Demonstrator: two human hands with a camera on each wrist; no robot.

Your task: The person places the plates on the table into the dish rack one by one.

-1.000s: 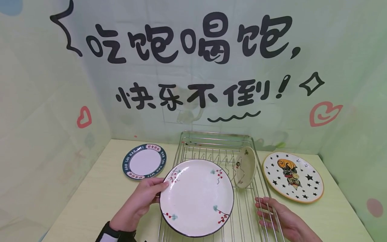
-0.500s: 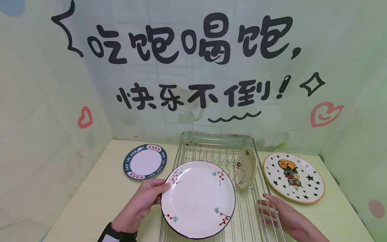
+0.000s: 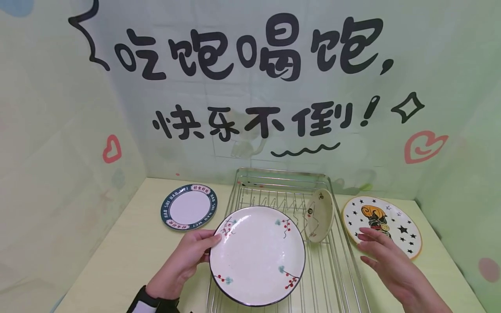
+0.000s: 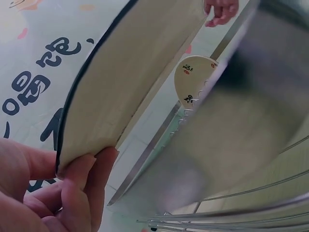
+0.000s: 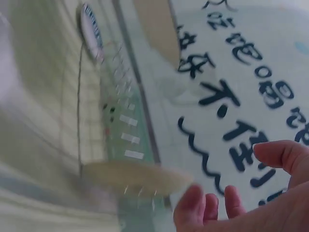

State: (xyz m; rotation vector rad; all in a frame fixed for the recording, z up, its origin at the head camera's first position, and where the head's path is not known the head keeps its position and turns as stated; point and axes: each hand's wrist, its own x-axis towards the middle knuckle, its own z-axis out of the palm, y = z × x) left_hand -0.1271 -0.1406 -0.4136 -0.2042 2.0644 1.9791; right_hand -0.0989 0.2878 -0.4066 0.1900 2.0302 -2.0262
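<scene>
My left hand (image 3: 185,261) pinches the left edge of a white plate (image 3: 256,256) with a dark rim and red-berry sprigs, thumb on its face. The plate is held tilted over a wire dish rack (image 3: 318,278). In the left wrist view the fingers press the plate's pale underside (image 4: 120,72). My right hand (image 3: 391,265) hovers right of the rack, holding nothing, fingers loosely bent. It partly covers a star-patterned plate (image 3: 405,228) with an orange rim. A cream bowl (image 3: 319,216) stands on its side in the rack's right part.
A blue-rimmed plate (image 3: 189,207) lies on the table (image 3: 117,256) left of the rack. A printed cloth backdrop (image 3: 250,91) with black lettering rises behind the rack. Side walls flank the table.
My right hand has left the rack's right side and moved up and to the right, in front of the star-patterned plate. The left hand and its plate stay nearly still.
</scene>
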